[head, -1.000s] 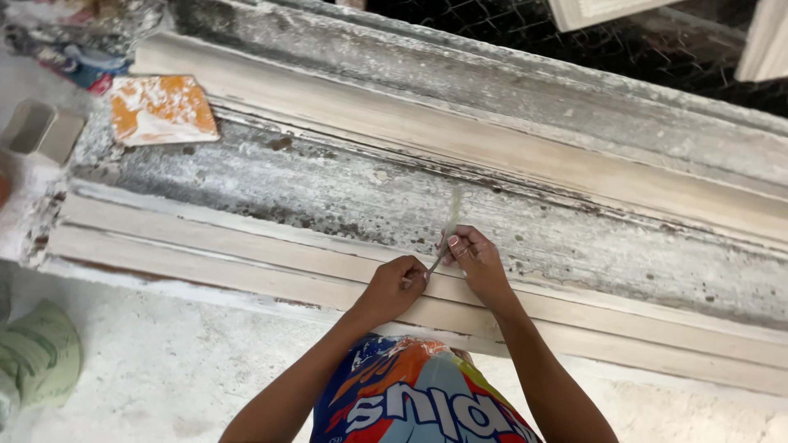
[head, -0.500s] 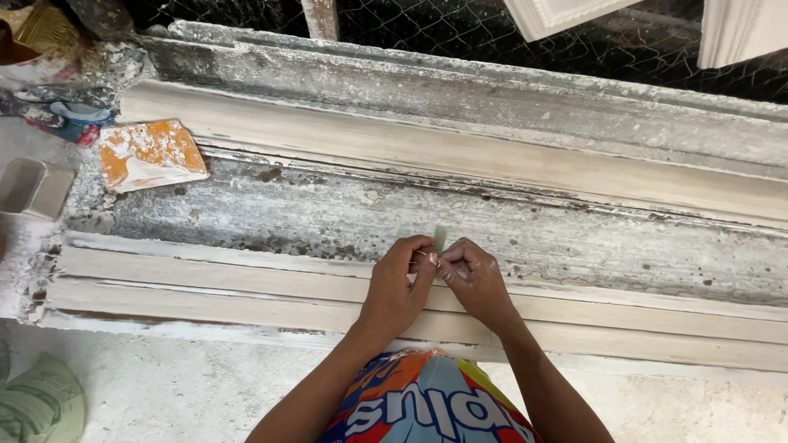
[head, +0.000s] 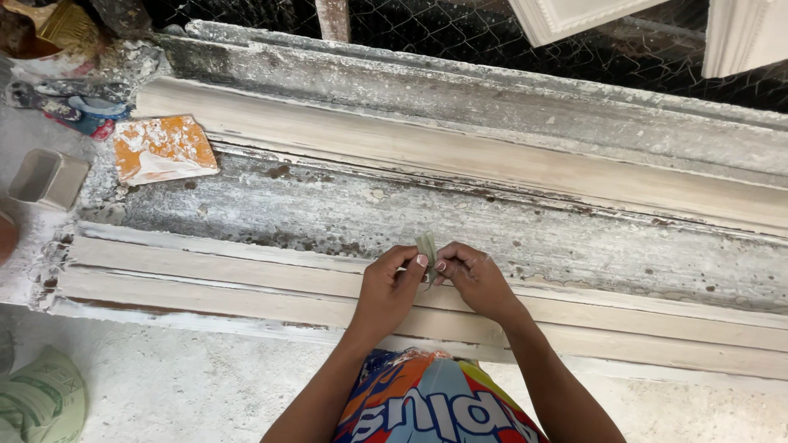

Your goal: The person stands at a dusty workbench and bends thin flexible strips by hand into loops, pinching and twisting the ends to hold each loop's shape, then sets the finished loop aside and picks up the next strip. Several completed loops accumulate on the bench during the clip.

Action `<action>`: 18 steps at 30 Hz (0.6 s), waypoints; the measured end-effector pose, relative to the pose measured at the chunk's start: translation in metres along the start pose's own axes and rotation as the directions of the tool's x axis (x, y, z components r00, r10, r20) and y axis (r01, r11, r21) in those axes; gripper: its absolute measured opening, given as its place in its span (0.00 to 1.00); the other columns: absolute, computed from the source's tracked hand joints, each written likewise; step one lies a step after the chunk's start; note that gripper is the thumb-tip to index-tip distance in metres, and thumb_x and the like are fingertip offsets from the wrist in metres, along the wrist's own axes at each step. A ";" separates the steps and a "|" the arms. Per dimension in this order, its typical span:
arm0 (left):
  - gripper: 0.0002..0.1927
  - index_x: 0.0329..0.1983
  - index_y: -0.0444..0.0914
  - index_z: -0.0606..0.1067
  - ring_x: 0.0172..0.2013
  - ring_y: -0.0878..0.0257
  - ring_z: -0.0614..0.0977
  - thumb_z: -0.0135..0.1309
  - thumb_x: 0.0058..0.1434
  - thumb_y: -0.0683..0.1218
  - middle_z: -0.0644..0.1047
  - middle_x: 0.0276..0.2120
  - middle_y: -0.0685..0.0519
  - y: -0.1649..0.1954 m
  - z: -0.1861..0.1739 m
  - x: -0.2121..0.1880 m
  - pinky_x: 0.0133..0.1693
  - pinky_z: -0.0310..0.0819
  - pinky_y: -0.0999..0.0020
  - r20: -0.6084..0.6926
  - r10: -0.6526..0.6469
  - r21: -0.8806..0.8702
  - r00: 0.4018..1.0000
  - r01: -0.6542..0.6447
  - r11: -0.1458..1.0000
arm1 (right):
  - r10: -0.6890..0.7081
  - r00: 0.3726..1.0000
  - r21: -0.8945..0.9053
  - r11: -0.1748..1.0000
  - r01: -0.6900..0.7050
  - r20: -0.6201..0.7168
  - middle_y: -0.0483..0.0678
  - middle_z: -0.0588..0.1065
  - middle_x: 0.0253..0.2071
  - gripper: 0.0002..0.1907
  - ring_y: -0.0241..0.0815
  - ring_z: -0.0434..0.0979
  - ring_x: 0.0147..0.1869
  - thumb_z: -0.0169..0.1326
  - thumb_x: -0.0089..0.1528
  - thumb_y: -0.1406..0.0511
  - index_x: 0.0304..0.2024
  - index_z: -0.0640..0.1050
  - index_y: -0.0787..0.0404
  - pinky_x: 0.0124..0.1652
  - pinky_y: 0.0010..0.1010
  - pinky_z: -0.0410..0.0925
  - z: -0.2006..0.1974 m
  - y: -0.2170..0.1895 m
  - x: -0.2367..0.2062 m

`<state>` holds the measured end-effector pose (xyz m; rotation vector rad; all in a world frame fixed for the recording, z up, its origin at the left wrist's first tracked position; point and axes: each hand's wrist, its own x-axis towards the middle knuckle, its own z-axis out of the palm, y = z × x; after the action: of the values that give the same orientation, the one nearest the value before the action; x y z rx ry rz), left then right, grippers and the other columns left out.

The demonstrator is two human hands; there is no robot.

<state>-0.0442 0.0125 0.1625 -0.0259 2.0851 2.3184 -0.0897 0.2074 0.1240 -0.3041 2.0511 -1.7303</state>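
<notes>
My left hand [head: 387, 289] and my right hand [head: 476, 279] meet over the near edge of a long plaster-coated moulding trough [head: 460, 221]. Both pinch a small pale green strip [head: 426, 245] between their fingertips, its top sticking up above the fingers. The hands hover just above the cream ridged front rail [head: 246, 283] of the mould. My forearms come up from the bottom of the view over a bright orange and blue garment [head: 435, 406].
An orange, plaster-smeared flat scraper pad [head: 162, 148] lies at the mould's left end. A small beige tub [head: 48, 176] sits further left. Brushes and tools [head: 66, 102] clutter the top left. Wire mesh [head: 460, 37] and white mouldings [head: 574, 15] stand behind. A green sack [head: 41, 402] lies bottom left.
My hands have come together: a second ago they held a thin strip stretched between them, and now both pinch it bunched and upright. The view has shifted slightly downward and to the right.
</notes>
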 end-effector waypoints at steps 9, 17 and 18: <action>0.09 0.48 0.31 0.78 0.38 0.62 0.85 0.54 0.68 0.40 0.83 0.39 0.46 -0.005 0.014 -0.003 0.40 0.79 0.70 0.009 0.120 0.203 0.993 -0.119 0.972 | -0.151 0.971 0.154 0.971 0.180 -0.184 0.46 0.74 0.48 0.17 0.33 0.75 0.54 0.57 0.64 0.69 0.54 0.68 0.65 0.52 0.27 0.73 0.015 0.001 -0.024; 0.13 0.54 0.34 0.74 0.38 0.63 0.87 0.51 0.67 0.39 0.84 0.38 0.47 -0.007 0.019 0.001 0.40 0.79 0.69 0.103 -0.045 0.203 0.994 0.023 0.979 | -0.007 0.991 0.044 0.999 0.013 -0.131 0.47 0.77 0.43 0.11 0.32 0.76 0.47 0.59 0.65 0.68 0.48 0.75 0.66 0.47 0.25 0.71 -0.007 0.012 -0.030; 0.13 0.55 0.34 0.74 0.38 0.63 0.87 0.50 0.67 0.39 0.84 0.38 0.47 -0.008 0.020 0.001 0.40 0.79 0.70 0.106 -0.049 0.193 0.993 0.028 0.981 | -0.021 0.991 0.064 0.998 0.030 -0.129 0.47 0.77 0.43 0.10 0.32 0.76 0.48 0.57 0.66 0.68 0.48 0.75 0.67 0.48 0.25 0.71 -0.009 0.014 -0.032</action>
<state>-0.0451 0.0329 0.1568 0.0630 2.2195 2.0381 -0.0644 0.2317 0.1174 -0.2036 2.0823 -1.8728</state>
